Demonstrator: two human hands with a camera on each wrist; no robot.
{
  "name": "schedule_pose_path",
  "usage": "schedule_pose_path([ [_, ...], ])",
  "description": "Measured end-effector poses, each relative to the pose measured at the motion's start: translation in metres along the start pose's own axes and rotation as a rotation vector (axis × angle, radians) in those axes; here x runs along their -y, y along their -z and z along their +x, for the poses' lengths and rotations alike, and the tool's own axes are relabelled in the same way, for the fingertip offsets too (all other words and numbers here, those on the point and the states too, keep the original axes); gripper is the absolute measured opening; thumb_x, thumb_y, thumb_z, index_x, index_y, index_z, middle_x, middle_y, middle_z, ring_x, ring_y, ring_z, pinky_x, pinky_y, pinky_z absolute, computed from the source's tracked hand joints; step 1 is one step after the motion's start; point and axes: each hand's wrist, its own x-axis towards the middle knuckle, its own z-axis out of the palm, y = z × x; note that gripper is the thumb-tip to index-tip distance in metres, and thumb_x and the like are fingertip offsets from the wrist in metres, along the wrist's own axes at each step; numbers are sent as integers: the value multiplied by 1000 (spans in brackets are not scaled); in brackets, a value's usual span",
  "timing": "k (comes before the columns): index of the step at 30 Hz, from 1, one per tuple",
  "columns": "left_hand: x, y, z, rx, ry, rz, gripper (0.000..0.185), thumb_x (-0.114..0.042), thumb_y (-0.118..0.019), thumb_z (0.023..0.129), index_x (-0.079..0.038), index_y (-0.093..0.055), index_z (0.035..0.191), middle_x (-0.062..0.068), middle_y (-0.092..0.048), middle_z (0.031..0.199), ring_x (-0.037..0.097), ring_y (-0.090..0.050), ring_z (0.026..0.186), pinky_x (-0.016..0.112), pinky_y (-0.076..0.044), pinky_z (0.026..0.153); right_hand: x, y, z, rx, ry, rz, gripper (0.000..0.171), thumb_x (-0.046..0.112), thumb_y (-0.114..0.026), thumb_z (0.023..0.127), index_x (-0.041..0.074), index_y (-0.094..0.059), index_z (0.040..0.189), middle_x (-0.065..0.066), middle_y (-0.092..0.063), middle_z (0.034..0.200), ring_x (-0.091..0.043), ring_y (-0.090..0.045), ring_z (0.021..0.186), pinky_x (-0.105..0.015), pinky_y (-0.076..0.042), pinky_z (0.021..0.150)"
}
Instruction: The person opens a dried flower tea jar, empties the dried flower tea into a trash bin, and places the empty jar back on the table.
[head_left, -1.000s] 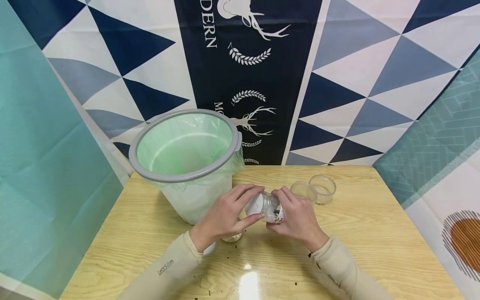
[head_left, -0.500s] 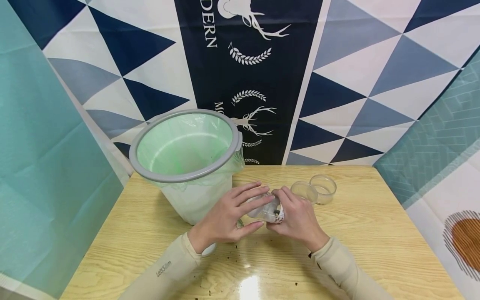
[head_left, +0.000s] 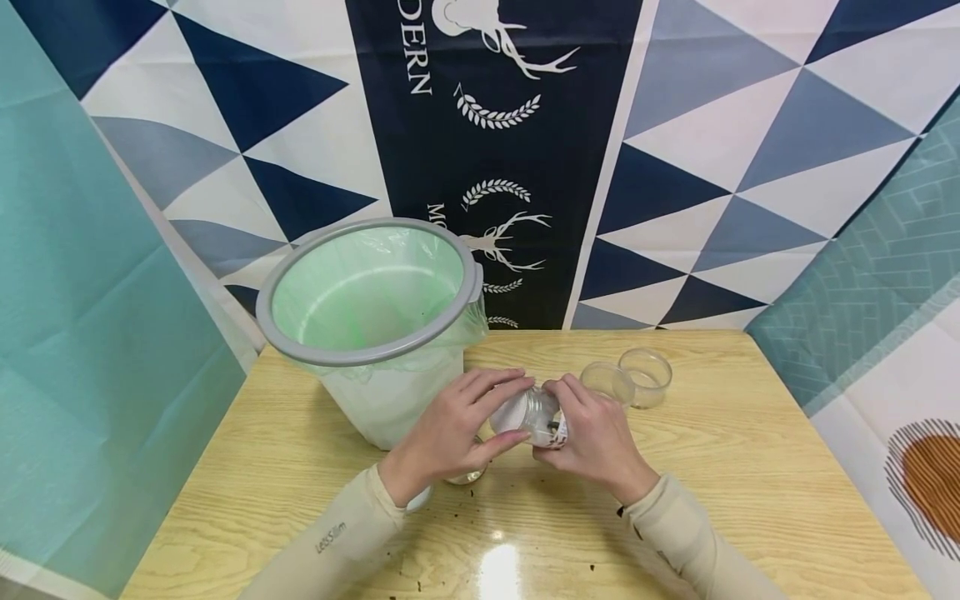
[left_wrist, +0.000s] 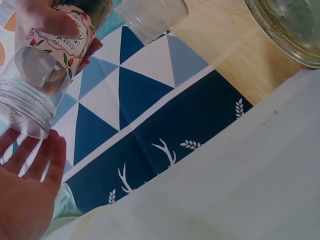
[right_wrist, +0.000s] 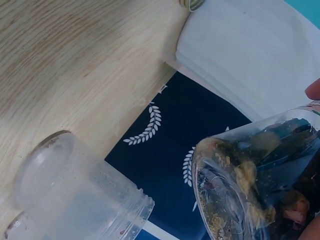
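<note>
A: What is seen on the wooden table [head_left: 750, 467]?

B: A lined bin [head_left: 371, 333] and 2 empty jars [head_left: 633, 379], before patterned cloth. The jar [head_left: 536, 417] is gripped above the table by the right hand [head_left: 596, 437]; its lid [head_left: 513, 412] is pinched by the left hand [head_left: 450, 433].

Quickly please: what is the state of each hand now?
Left hand: grips the white lid end of the clear labelled jar.
Right hand: grips the jar's body.
</note>
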Motion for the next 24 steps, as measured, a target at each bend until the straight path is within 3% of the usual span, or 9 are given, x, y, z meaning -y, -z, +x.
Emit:
schedule_pose_path([
  [7, 0, 0, -1, 0, 39, 8, 66, -58, -42, 106, -6, -57, 145, 11, -63, 139, 23, -62, 127, 33, -50, 110, -1, 0, -1, 4, -4, 5, 78, 36, -96, 45, 7, -64, 110, 0, -62, 92, -12, -61, 67, -27, -52, 54],
  [11, 3, 2, -1, 9, -50, -6, 59, -52, -49, 105, -10, -58, 145, 12, -60, 145, 27, -56, 137, 36, -43, 118, -1, 0, -2, 8, -8, 8, 77, 35, -95, 46, 7, -64, 109, 0, -62, 91, -12, -61, 67, -27, -52, 54],
  [16, 6, 4, -2, 49, -180, -21, 48, -34, -69, 97, -13, -63, 140, 11, -60, 147, 29, -54, 140, 36, -40, 121, -1, 1, -3, 16, -11, 7, 77, 36, -96, 46, 6, -63, 109, -1, -62, 91, -13, -61, 67, -28, -53, 55],
  [18, 6, 4, -2, 50, -172, -28, 49, -31, -74, 94, -13, -64, 139, 11, -61, 146, 28, -56, 137, 35, -42, 119, -1, 1, -3, 19, -11, 7, 78, 36, -97, 46, 6, -63, 109, -1, -62, 91, -13, -62, 68, -28, -53, 55],
  [24, 2, 2, -1, 1, -33, -25, 52, -40, -75, 94, -12, -65, 137, 8, -65, 137, 21, -64, 123, 30, -51, 108, 0, 2, -3, 32, -15, 9, 81, 36, -98, 45, 5, -64, 111, -1, -62, 92, -13, -61, 69, -29, -54, 57],
])
